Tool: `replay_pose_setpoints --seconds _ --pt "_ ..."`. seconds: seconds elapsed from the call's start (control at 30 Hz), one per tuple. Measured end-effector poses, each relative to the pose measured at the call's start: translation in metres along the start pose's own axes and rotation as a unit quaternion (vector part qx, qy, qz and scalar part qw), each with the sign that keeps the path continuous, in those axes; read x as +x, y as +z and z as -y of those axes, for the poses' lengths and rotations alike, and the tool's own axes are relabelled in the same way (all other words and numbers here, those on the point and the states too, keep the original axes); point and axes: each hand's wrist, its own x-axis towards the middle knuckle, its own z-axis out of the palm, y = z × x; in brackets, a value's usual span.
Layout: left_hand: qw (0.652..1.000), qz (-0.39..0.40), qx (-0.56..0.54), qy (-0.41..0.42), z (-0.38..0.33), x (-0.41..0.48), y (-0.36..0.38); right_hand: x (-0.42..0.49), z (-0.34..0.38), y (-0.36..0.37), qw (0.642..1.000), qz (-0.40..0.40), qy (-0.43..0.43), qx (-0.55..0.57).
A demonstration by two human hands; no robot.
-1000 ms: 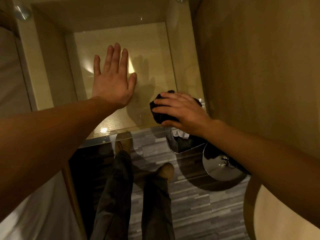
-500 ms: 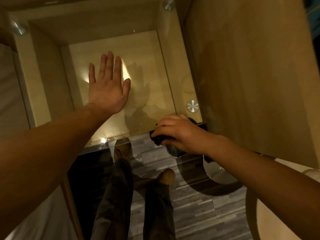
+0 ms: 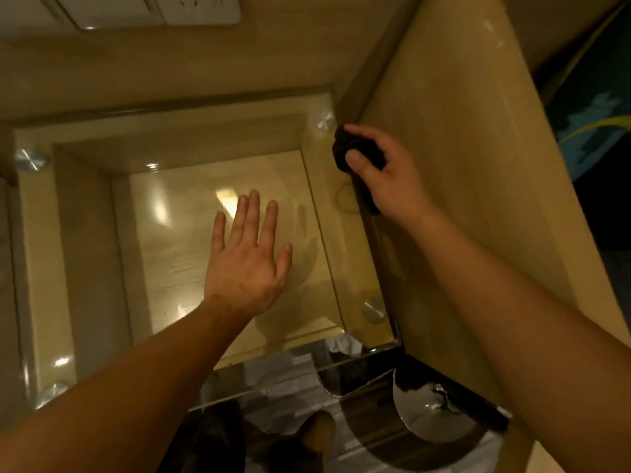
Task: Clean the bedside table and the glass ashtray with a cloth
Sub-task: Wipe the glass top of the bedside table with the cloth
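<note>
The bedside table [image 3: 47,254] has a clear glass top held by round metal studs over a pale wooden box. My left hand [image 3: 246,264] lies flat on the glass near its middle, fingers spread, holding nothing. My right hand [image 3: 386,179] grips a bunched dark cloth [image 3: 348,148] and presses it at the glass's far right corner, against the wooden side panel. No glass ashtray shows in this view.
A tall wooden panel [image 3: 461,199] rises along the table's right side. White wall sockets [image 3: 191,8] sit above the back wall. A shiny metal bin [image 3: 430,414] stands on the striped grey floor below the table's front right, near my shoe [image 3: 317,435].
My right hand has carried the cloth from the glass's front right edge up along the right side to the far right corner. The left hand stays flat on the glass. The camera has tilted upward.
</note>
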Motion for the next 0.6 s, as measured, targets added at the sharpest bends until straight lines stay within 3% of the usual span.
replay_pose_setpoints --seconds 0.13,0.2,0.3,0.6 --pt "1.0 0.009 0.004 0.006 0.0 0.001 -0.001 0.076 -0.006 0.014 0.988 0.015 -0.08 -0.134" --pt "1.0 0.013 -0.003 0.005 0.0 0.001 0.0 0.105 -0.013 0.019 0.969 0.054 -0.126 -0.207" --pt "1.0 0.004 -0.003 0.009 0.0 0.001 0.002 0.129 -0.023 0.029 0.949 0.13 -0.121 -0.261" --pt "1.0 -0.001 0.011 0.015 0.001 0.002 0.002 0.103 -0.04 0.042 0.952 0.104 -0.102 -0.27"
